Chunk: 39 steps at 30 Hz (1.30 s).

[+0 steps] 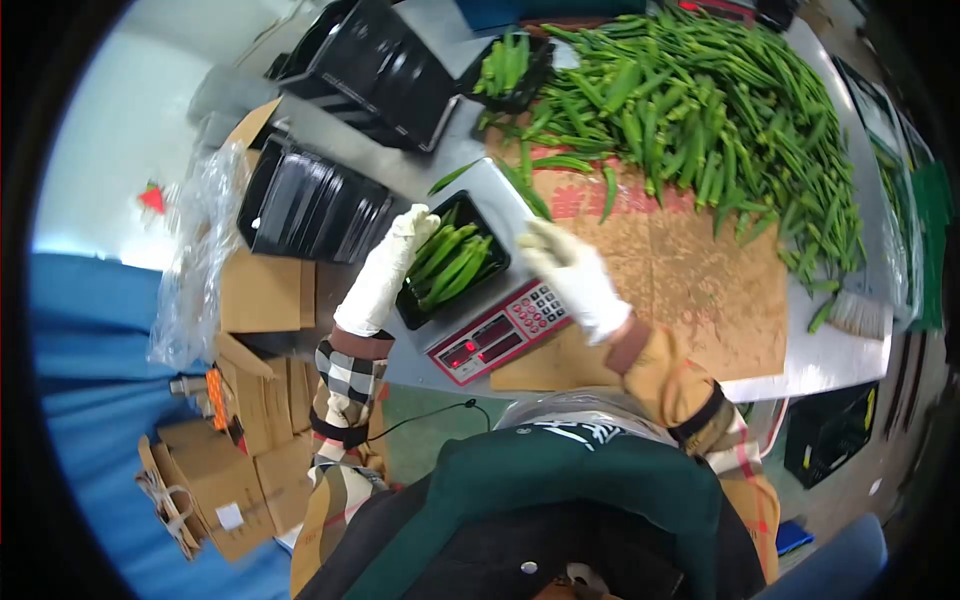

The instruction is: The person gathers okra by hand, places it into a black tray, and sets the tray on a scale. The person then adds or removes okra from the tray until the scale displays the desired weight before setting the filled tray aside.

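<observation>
A black tray of green okra pods rests on a digital scale with a red-framed keypad and display. At the tray's left rim is my left hand, in a white glove, its fingers bunched together near the upper left corner. I cannot make out what, if anything, they pinch. My right hand, also white-gloved, hovers over the scale's right side above the keypad, fingers stretched toward the tray and holding nothing visible. Loose okra pods lie at the scale's far edge.
A large okra heap covers the far right of the table, partly on cardboard. Another okra-filled tray stands at the back. Stacked black trays and more in a carton are left. A brush lies by the right edge.
</observation>
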### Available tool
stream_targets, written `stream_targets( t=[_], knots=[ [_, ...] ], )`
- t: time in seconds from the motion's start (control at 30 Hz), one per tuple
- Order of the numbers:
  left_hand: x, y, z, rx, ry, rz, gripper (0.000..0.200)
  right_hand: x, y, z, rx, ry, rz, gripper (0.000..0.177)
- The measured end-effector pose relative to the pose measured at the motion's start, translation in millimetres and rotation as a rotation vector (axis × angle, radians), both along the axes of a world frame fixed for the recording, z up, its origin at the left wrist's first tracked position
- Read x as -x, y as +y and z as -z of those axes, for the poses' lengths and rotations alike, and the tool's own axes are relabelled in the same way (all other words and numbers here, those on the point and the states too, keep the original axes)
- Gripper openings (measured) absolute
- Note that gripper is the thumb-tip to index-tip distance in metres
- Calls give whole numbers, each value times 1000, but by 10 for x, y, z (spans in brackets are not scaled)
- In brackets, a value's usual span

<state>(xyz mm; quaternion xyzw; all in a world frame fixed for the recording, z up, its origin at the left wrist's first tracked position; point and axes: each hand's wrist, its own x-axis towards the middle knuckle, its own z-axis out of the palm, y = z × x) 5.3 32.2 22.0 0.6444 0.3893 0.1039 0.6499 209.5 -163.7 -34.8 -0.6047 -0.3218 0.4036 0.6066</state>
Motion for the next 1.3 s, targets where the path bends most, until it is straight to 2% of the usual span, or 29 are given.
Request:
stream_targets(
  t=[0.07,0.13,0.2,0.23,0.27,0.33,0.37,0.47,0.5,0.63,0.77,0.87,0.9,0.93,1.0,1.07,1.13,1.3],
  knots=[
    [140,-47,-147,-66,-13,-159,74,-250,-161,369,102,-101,90,43],
    [269,-72,-225,-90,15,-373,69,-402,-316,890,202,-93,195,42],
    [593,73,-43,-59,-40,-480,69,-419,-437,1060,354,-216,179,44],
    [690,82,-39,-50,-43,-537,68,-391,-458,1249,277,-450,222,48],
    [835,120,38,-27,-85,-591,66,-390,-529,1425,318,-552,179,49],
    [938,20,39,-18,-119,-681,64,-344,-555,1429,389,-763,100,52],
    [1011,-5,98,-5,-100,-697,63,-335,-542,1426,386,-927,90,44],
    [1183,-85,242,26,-59,-730,62,-388,-531,1498,579,-549,77,28],
    [1188,-124,267,39,-52,-738,61,-394,-529,1562,479,-422,132,14],
    [1172,-281,353,11,3,-694,57,-611,-628,1636,473,-354,98,8],
    [1102,-399,440,-95,138,-597,50,-697,-596,1472,479,5,208,11],
    [927,-498,454,-117,140,-539,40,-579,-372,1184,175,-97,253,11],
    [874,-522,457,-148,173,-483,39,-472,-246,912,126,-310,203,10],
    [826,-540,458,-180,204,-425,39,-326,-93,701,6,-323,213,9],
    [760,-574,482,-261,371,-396,36,-130,139,366,-108,-596,104,15],
    [720,-593,476,-287,407,-411,35,-19,289,79,-171,-872,-49,25],
    [737,-600,508,-287,385,-418,35,90,375,-49,-111,-988,-92,29],
    [740,-633,389,-125,293,-439,33,-71,67,440,-5,-855,50,26]
  ],
)
